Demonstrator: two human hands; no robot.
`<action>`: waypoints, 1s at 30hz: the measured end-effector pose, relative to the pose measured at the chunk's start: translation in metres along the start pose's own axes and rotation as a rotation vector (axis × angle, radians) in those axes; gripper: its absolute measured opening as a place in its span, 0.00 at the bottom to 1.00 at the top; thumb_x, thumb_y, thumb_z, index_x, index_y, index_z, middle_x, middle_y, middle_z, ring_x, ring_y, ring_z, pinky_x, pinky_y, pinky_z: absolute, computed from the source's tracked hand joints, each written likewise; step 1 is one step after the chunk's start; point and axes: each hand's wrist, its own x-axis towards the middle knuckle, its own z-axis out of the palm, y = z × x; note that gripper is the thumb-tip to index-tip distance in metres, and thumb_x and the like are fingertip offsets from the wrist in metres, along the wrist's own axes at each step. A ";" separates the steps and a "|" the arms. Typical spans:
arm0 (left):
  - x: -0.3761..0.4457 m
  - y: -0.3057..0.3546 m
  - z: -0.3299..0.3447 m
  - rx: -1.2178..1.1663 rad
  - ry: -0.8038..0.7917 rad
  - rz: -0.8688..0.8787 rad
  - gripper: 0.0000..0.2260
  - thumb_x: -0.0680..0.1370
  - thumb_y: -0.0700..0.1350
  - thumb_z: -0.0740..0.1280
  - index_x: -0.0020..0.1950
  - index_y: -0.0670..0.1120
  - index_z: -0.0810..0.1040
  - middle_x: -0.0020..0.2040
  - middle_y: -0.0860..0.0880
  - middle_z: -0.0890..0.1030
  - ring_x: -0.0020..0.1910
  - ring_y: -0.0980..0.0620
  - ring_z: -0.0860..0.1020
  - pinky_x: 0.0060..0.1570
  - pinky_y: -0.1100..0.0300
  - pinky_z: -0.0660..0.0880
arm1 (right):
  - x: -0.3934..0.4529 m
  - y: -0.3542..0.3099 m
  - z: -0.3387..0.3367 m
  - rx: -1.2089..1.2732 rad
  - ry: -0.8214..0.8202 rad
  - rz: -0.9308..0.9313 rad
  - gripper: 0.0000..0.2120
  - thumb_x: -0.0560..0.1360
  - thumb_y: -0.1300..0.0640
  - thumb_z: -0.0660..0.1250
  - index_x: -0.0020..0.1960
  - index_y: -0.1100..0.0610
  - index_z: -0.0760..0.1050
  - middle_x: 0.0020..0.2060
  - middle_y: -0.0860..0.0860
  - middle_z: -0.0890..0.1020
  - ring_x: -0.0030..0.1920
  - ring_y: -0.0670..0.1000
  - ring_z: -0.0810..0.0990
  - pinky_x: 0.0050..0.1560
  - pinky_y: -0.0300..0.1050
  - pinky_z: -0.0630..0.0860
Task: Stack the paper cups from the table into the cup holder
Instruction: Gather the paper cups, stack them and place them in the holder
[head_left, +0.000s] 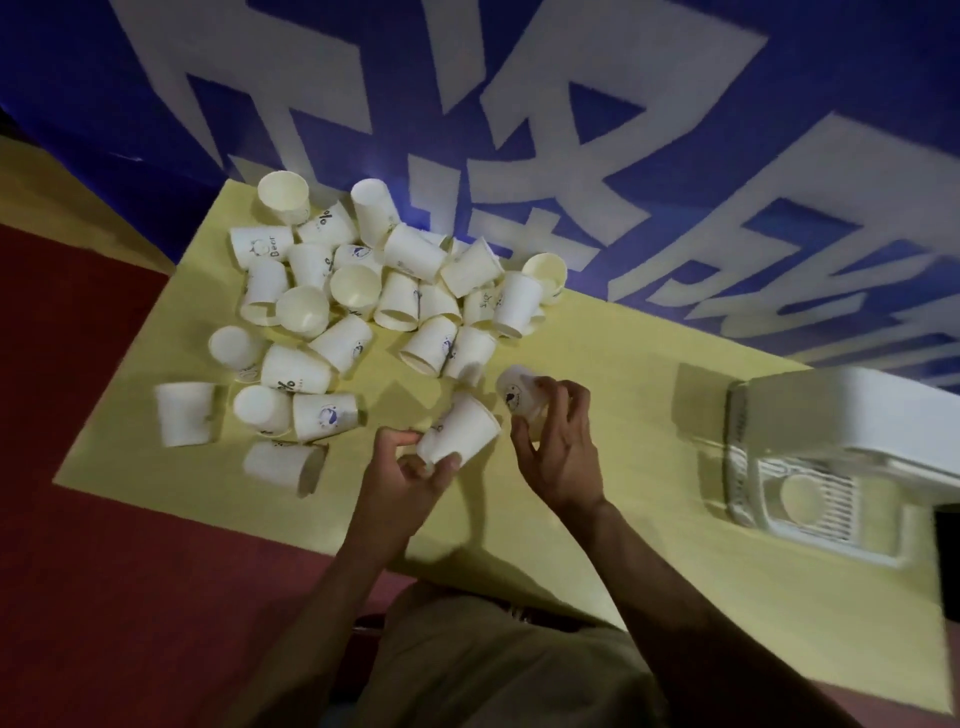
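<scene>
On the yellow surface (597, 519) a loose heap of white paper cups (363, 291) lies toppled, well apart from the white cup holder (810, 467) at the right. The left hand (410, 478) grips one tilted cup (457, 428) and the right hand (558, 441) holds another cup (519, 395). Thin walls could crumple under a hard squeeze, or misaligned rims could jam during nesting.

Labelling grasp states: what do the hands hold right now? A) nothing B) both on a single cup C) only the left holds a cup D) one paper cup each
D: the left hand grips one white paper cup lying on its side, and the right hand holds a second white paper cup with a dark logo, above the yellow table.
</scene>
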 end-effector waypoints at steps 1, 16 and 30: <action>-0.002 0.003 0.015 -0.016 -0.064 0.022 0.22 0.73 0.52 0.78 0.59 0.52 0.70 0.55 0.48 0.81 0.46 0.59 0.83 0.41 0.61 0.80 | -0.003 0.005 -0.011 0.003 0.045 0.031 0.21 0.80 0.57 0.68 0.71 0.57 0.66 0.62 0.51 0.68 0.62 0.57 0.75 0.39 0.50 0.82; -0.072 0.051 0.229 0.562 -0.467 0.317 0.39 0.73 0.61 0.75 0.77 0.64 0.56 0.64 0.57 0.78 0.58 0.56 0.79 0.56 0.52 0.79 | -0.102 0.164 -0.174 0.059 0.135 0.036 0.25 0.79 0.51 0.71 0.72 0.58 0.69 0.63 0.54 0.71 0.58 0.51 0.75 0.52 0.41 0.76; -0.138 0.065 0.423 0.357 -0.263 0.386 0.34 0.69 0.55 0.79 0.69 0.64 0.63 0.63 0.59 0.76 0.61 0.55 0.77 0.57 0.54 0.79 | -0.197 0.331 -0.332 0.188 0.209 0.204 0.28 0.79 0.49 0.72 0.73 0.55 0.65 0.65 0.49 0.70 0.59 0.52 0.78 0.46 0.53 0.84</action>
